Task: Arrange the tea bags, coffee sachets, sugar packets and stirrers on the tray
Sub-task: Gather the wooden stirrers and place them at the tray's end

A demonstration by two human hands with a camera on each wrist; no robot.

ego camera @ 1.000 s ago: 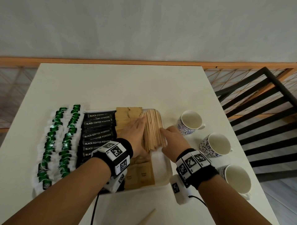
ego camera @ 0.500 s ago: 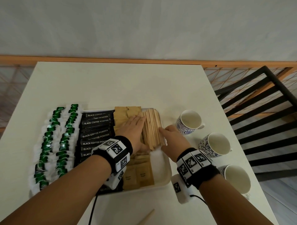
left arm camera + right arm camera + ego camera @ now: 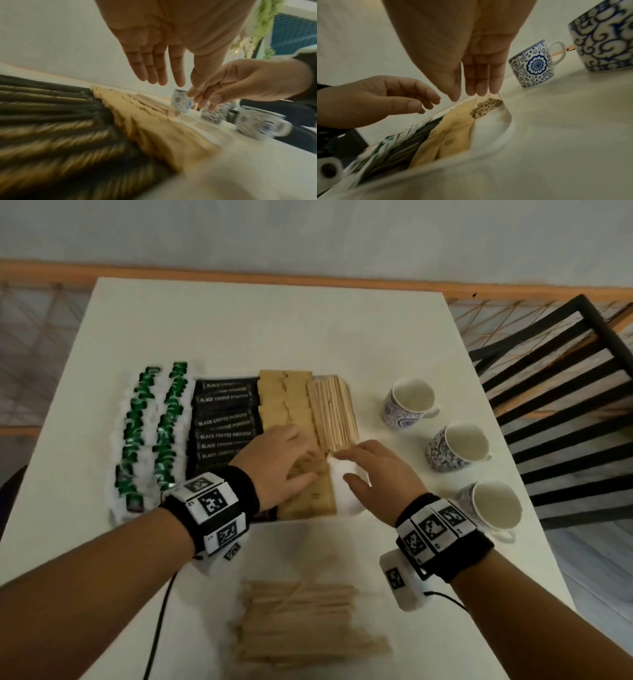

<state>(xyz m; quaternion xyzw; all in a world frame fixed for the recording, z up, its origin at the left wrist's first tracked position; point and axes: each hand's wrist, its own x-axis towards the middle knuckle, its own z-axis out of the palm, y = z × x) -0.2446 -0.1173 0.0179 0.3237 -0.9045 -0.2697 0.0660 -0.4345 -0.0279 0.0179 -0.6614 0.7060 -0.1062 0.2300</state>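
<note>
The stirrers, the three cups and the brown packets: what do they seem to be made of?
The stirrers look like pale, unfinished wood: thin flat sticks, matt. The three cups seem to be glazed ceramic, white with blue painted patterns and a slight shine. The brown packets look like matt kraft paper, flat with notched edges; this is less certain.

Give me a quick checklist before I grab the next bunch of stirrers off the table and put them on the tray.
1. Left hand free: ok, fingers straight over the sugar packets, holding nothing.
2. Right hand free: ok, relaxed and holding nothing.
3. Room on the tray: ok, bare white patch nearer you than the stirrers on the tray.
4. Loose stirrers within reach: ok, piled on the table near you.
5. Cups out of the way: ok, they stand off the tray's right side.
6. Loose pile all lined up: cannot tell, too blurred.
</note>
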